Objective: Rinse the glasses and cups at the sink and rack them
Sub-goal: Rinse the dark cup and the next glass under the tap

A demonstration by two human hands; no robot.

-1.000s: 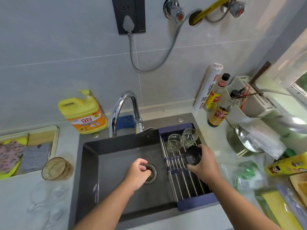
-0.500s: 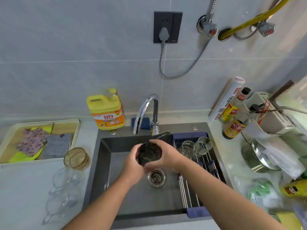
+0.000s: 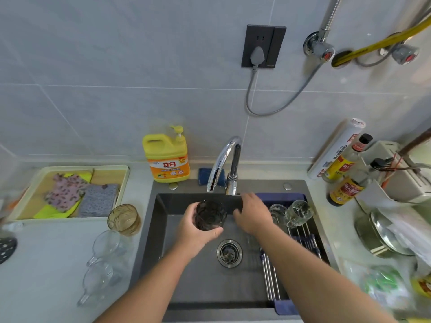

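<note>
**Inspector:** Left counter first. A clear cup (image 3: 106,244) and a second clear cup (image 3: 98,279) sit near the counter's front. They are too blurred to say how they lie. An amber glass (image 3: 124,219) stands upright just beside the sink (image 3: 161,229). Exposure?

**Assessor:** The left forearm passes near all three. A careless sweep of the elbow could likely send one over the edge or into the basin.

**Inspector:** Centre. The left hand (image 3: 193,234) grasps the dark glass (image 3: 211,215) round its side, over the basin and just below the faucet (image 3: 224,164) spout. No running water is visible.

**Assessor:** It is a one-handed hold. Once wet, the glass may slip and strike the steel. If lifted, its rim could knock the spout.

**Inspector:** The right hand (image 3: 251,215) is spread flat and carries nothing, near the faucet base.

**Assessor:** It is close beside the first racked glass (image 3: 278,214), which touches the second racked glass (image 3: 300,210) on the rack (image 3: 271,278). A hasty reach could nudge both. A hard flow could also splash.
</note>
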